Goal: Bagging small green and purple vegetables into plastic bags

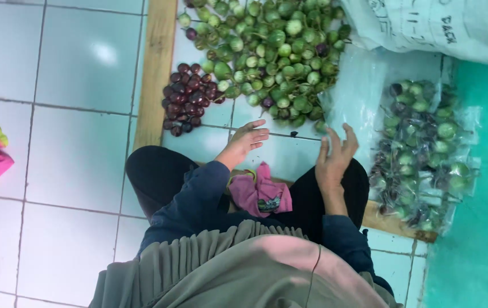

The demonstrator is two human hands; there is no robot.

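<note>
— What do we record for the hands?

— Our left hand point(245, 142) hovers flat, fingers loosely together and holding nothing, just short of the heap of green round eggplants point(272, 54). The purple ones point(188, 97) sit in their own small pile beyond its fingertips and off to one side, apparently sorted apart by colour.

— And the right?

— Our right hand point(332, 157) is raised, fingers spread and empty, its fingertips at the edge of a clear plastic bag point(355, 94). Filled packets of eggplants point(424, 154) are stacked just beside it, within easy reach, presumably so bagged produce stays separate from loose.

— Anything between the hands?

— A pink cloth pouch point(260, 194) rests in our lap, below both wrists.
</note>
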